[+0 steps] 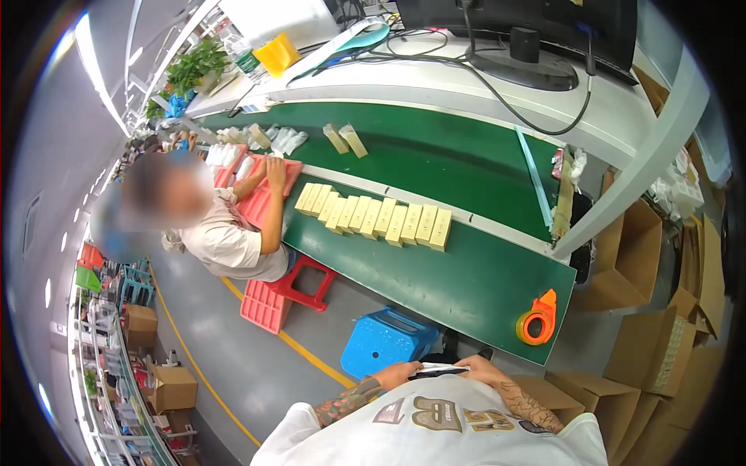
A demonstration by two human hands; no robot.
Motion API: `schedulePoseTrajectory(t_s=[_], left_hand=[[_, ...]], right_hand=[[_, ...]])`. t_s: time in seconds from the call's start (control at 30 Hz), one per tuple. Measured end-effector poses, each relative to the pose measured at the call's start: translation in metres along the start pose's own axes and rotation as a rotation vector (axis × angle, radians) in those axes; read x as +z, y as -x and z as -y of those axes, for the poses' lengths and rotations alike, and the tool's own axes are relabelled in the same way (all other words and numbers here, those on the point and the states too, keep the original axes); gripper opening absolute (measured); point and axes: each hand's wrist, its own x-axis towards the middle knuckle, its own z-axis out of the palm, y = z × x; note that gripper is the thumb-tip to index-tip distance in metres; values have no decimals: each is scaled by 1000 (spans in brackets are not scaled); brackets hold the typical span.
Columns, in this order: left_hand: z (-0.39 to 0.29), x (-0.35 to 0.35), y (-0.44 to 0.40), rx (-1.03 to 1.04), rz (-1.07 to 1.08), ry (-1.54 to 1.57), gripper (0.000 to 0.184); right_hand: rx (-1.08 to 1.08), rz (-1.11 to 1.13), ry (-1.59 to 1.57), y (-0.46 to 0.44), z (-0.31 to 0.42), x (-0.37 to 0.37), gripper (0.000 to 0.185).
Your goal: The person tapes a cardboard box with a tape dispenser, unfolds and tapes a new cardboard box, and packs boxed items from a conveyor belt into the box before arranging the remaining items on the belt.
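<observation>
Close to my body, below the bench's front edge, my left hand (399,374) and my right hand (483,370) are closed on opposite ends of a flat black-and-white object (439,371). It is seen nearly edge-on, so its kind cannot be made out. Beyond my hands lies the green bench top (388,276). A slanting row of several pale yellow boxes (375,217) stands on it, side by side. An orange tape dispenser (536,318) lies near the bench's right end, apart from my right hand.
A blue stool (388,342) stands left of my hands, with a red stool (307,283) behind it. A co-worker (241,241) sits at the left, reaching over red trays (268,194). Two boxes (346,140) stand on the green belt (435,155). Open cartons (622,252) crowd the right.
</observation>
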Motion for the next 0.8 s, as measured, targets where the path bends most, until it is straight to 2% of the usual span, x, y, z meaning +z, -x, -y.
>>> schedulePoseTrajectory(t_s=[0.07,0.17,0.27,0.33,0.43,0.57,0.7,0.8], left_hand=[[6,7,1,-17,-40,6,40],[18,27,-1,-39,-101,27,39],[28,38,-1,-8,-179,30,36],[12,34,1,-38,-178,9,34],[-12,30,-1,-78,-187,-29,32],[-23,38,-4,-161,-195,-30,27],[-22,53,-1,-201,-162,-10,33],[-16,54,-7,-207,-127,-59,34]], right_hand=[[-15,21,13,-3,3,-2,29],[76,85,60,12,29,-6,29],[31,81,156,9,24,-12,28],[7,84,204,12,16,-12,28],[82,88,19,14,9,-18,30],[89,100,-44,-2,-33,-18,27],[129,91,-109,11,-21,-21,23],[69,42,-19,6,-19,-18,21]])
